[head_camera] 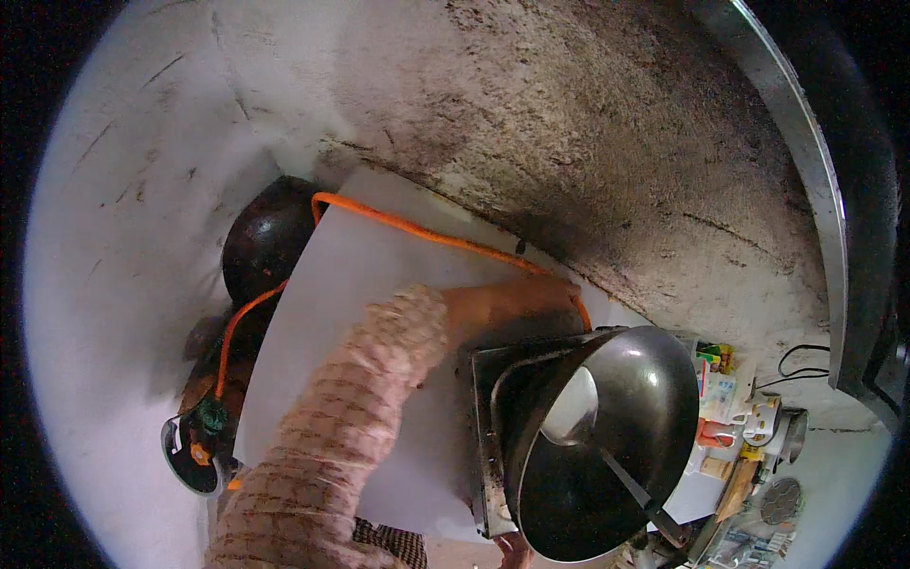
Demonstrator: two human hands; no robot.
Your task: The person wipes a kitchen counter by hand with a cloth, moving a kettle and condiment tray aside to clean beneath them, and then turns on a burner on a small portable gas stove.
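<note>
My left hand (pixel 558 293), in a patterned sleeve, reaches past the stove to an orange hose (pixel 441 238); its fingers look closed around the hose near the wall. A large dark wok (pixel 640 398) stands tilted in view on a gas stove (pixel 487 434). A metal ladle (pixel 572 409) lies inside the wok, its handle over the rim. My right hand (pixel 513 551) shows only in part at the bottom, by the stove's front corner and below the wok; whether it grips anything is hidden.
The stove stands on a pale countertop (pixel 426 462) against a stained wall (pixel 569 142). Left of the counter are a dark rounded vessel (pixel 266 238) and the hose's other end with a green fitting (pixel 211 415). Packets (pixel 718 391) and kitchenware lie beyond the wok; a metal hood edge (pixel 817 156) hangs at right.
</note>
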